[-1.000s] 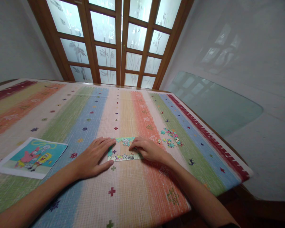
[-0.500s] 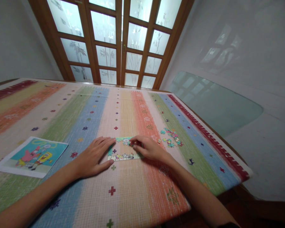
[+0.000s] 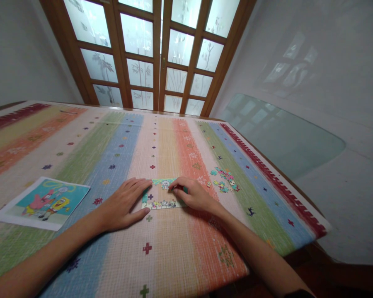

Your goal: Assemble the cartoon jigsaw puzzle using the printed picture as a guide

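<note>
Loosely spread, the left hand (image 3: 122,206) touches the puzzle (image 3: 163,204); right hand (image 3: 196,193) curled, grip unclear.

No words, labels, brands, numbers or signs can be read here, neither on the printed sheet (image 3: 43,203) nor on the puzzle (image 3: 163,204) on the desk (image 3: 169,231).

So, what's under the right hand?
The far and near rows of the puzzle run out of sight beneath the right hand. How far they go there, and whether it holds anything, can't be seen.
</note>
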Motion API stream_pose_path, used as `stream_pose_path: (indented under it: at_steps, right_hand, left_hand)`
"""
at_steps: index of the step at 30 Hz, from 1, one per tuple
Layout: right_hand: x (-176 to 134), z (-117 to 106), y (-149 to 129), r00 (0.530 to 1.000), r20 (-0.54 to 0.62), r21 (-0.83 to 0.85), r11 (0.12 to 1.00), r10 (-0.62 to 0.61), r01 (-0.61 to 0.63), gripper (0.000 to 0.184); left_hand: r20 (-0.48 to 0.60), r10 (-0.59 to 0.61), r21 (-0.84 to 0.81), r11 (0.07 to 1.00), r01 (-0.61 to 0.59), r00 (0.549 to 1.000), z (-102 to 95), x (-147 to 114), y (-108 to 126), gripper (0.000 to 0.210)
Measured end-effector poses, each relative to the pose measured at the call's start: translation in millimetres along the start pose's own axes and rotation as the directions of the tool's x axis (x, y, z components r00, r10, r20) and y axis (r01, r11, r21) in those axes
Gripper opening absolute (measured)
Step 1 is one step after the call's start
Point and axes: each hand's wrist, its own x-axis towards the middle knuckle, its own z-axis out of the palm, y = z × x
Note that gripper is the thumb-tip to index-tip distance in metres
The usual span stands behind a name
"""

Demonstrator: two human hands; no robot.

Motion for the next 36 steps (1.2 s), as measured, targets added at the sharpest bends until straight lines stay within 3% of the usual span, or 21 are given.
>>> stream_pose_path:
  at_steps: [7, 16, 25, 31, 36]
  right_hand:
    - [0, 2, -2, 0.996, -0.067, 0.126, 0.991, 0.059, -0.05, 0.015]
    - [0, 13, -9, 0.997, -0.012, 0.181, 0.981, 0.078, -0.075, 0.011]
    - [3, 21, -6, 0.999, 0.035, 0.012, 0.999, -0.037, 0.037, 0.018]
    - [3, 23, -3, 0.979, 0.005, -0.077, 0.976, -0.203, 0.203, 0.018]
    - [2, 24, -3, 0.971, 0.032, -0.108, 0.965, -0.237, 0.239, 0.023]
  left_hand:
    - [0.003, -0.012, -0.001, 1.0, 0.012, 1.0, 0.0, 0, 1, 0.063]
    - [0.004, -0.02, -0.006, 1.0, 0.02, 1.0, 0.6, 1, 1, 0.063]
    - [-0.002, -0.021, -0.005, 1.0, 0.021, 1.0, 0.4, 2, 2, 0.063]
    - [-0.01, -0.017, -0.008, 1.0, 0.017, 1.0, 0.7, 2, 2, 0.061]
    - [-0.005, -0.03, -0.018, 0.999, 0.03, 1.0, 0.6, 2, 2, 0.061]
